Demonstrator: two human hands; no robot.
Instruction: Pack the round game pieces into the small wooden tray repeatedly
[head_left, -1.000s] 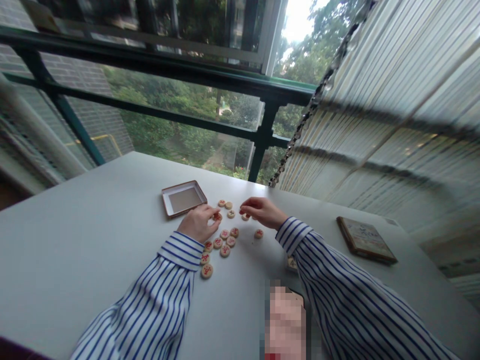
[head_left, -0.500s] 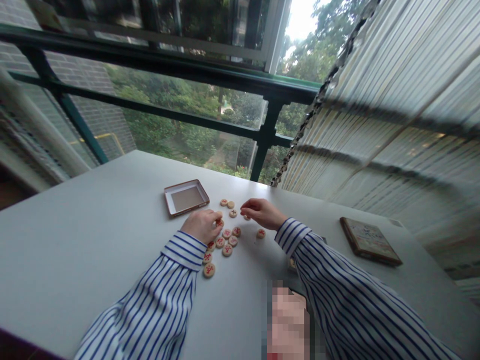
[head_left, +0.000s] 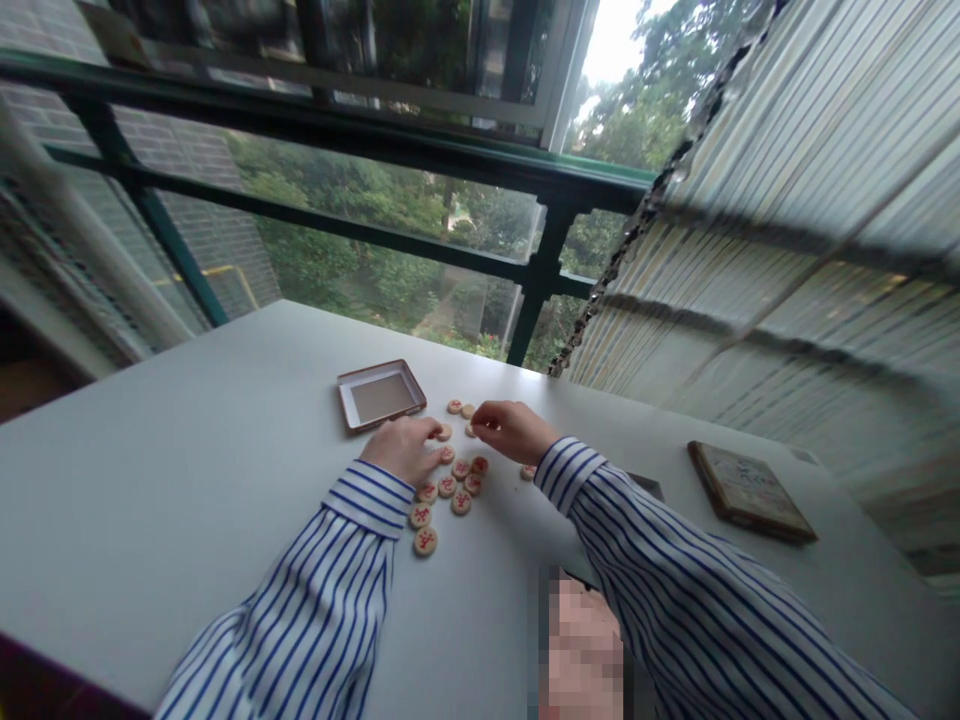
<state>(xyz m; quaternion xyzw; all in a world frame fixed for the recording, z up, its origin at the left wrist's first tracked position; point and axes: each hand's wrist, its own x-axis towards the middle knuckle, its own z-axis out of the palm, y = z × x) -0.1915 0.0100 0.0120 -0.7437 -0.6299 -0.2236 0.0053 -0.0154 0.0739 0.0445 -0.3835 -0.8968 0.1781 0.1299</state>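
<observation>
Round wooden Chinese chess pieces (head_left: 461,503) with red characters lie in a loose cluster on the white table. My left hand (head_left: 401,450) is at the cluster's left edge, thumb and forefinger apart. Its forefinger is beside one piece (head_left: 445,432), and another red-marked piece (head_left: 448,455) lies by its thumb. To the right, my right hand (head_left: 517,432) reaches in with its fingertips closed on a piece at the far side, mostly hidden by the fingers. Part of another piece (head_left: 528,472) shows beside the right cuff.
A shallow open box lid (head_left: 418,404) lies behind my left hand. On the right is a flat brown box (head_left: 752,490) with a printed top. A dark object (head_left: 646,486) is partly hidden by my right sleeve. Green railing (head_left: 536,290) and window run behind the table.
My right hand has moved left onto a piece at the far side, covering it. The left thumb and forefinger have parted beside the pieces. The view has shifted slightly.
</observation>
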